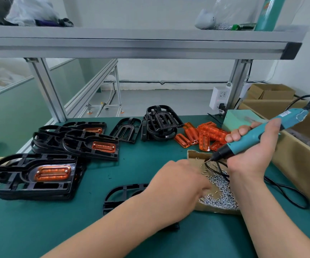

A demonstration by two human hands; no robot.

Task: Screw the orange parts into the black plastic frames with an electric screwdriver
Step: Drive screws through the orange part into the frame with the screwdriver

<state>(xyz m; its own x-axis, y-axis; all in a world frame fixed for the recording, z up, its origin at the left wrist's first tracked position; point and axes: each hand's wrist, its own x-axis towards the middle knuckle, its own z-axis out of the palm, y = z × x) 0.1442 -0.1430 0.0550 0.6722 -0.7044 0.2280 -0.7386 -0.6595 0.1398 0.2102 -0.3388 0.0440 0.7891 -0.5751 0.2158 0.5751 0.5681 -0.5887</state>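
My right hand (252, 146) grips the teal electric screwdriver (258, 133), its bit pointing down-left over a cardboard tray (193, 155) of small silver screws (221, 194). My left hand (180, 183) reaches into the screws; its fingertips are blurred. A black frame (120, 196) lies on the green mat under my left forearm, mostly hidden. Loose orange parts (204, 135) lie in a pile behind the tray. Frames fitted with orange parts (52, 173) are stacked at the left (104, 147).
Bare black frames (159, 123) are piled at the back centre. Cardboard boxes (295, 151) run along the right edge, and the screwdriver's black cable (284, 190) loops across the mat. An aluminium shelf (131, 45) on posts spans overhead.
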